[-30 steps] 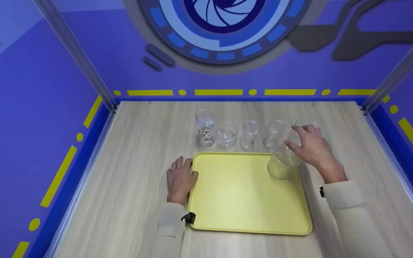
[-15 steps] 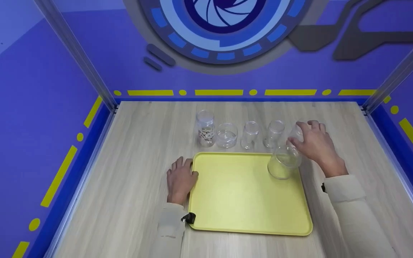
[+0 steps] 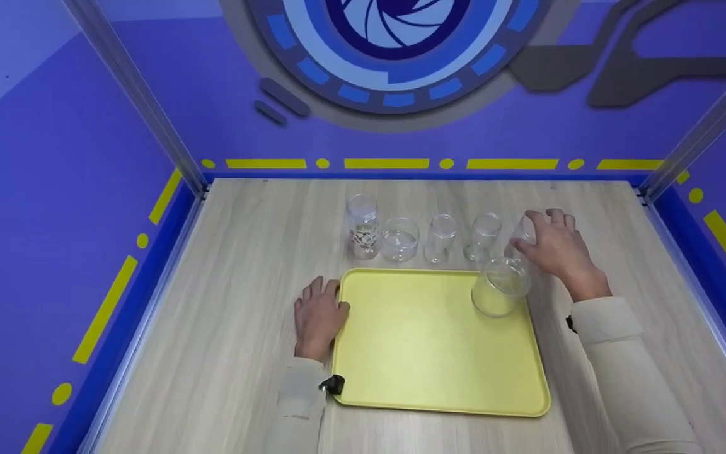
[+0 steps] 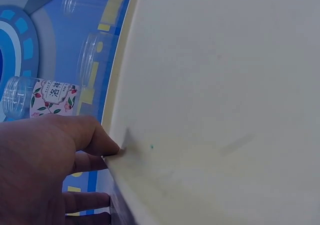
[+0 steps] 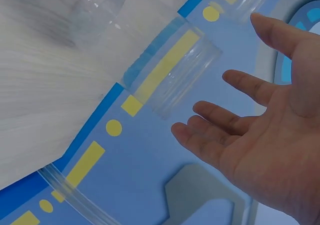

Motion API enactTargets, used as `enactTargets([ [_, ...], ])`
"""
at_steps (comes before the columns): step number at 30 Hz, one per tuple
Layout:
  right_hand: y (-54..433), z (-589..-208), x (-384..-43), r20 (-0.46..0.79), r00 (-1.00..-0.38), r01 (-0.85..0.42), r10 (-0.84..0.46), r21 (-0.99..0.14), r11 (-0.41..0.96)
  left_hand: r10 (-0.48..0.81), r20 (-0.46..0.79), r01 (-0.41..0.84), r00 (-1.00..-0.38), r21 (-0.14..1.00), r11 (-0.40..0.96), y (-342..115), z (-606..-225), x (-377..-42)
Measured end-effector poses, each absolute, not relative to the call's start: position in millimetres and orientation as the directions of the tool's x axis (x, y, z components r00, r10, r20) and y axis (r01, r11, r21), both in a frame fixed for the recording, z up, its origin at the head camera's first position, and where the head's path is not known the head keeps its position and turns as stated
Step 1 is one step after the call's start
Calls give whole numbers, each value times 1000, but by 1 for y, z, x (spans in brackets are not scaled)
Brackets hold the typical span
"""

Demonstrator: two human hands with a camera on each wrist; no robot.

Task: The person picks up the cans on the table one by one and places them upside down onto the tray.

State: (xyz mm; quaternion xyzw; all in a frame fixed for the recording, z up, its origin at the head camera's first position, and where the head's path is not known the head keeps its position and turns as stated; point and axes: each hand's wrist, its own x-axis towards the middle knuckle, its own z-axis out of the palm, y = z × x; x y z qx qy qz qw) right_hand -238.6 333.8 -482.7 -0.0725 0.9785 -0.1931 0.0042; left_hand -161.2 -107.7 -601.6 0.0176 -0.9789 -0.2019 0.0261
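In the head view, my left hand (image 3: 320, 320) is at the left rim of a yellow tray (image 3: 426, 353). The left wrist view shows that thumb bent over the tray's rim (image 4: 114, 112), with fingers on its outer side. Above the row's right end, my right hand (image 3: 561, 252) is beside a see-through vessel (image 3: 520, 234), which it partly hides. The right wrist view shows this hand (image 5: 265, 120) with spread fingers and a gap from a clear ridged jar (image 5: 175, 80). Another clear jar (image 3: 500, 289) stands at the tray's upper right corner.
Behind the tray are a tall patterned jar (image 3: 363, 236), a low clear one (image 3: 399, 241), and two narrow clear glasses (image 3: 440, 239). Blue panels (image 3: 401, 145) and metal posts (image 3: 149, 107) bound the wooden table (image 3: 237, 265) at the back and sides.
My right hand has shifted right and slightly farther back, away from the jar at the tray's corner. My left hand and the tray have stayed in place.
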Motion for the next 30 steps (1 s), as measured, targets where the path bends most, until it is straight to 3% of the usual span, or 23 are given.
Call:
enactTargets([
  [30,343,-488,-261,-104,-989,-55,-106,-405,913,-43,26,-30,-999,394,919,-108,-599,-161],
])
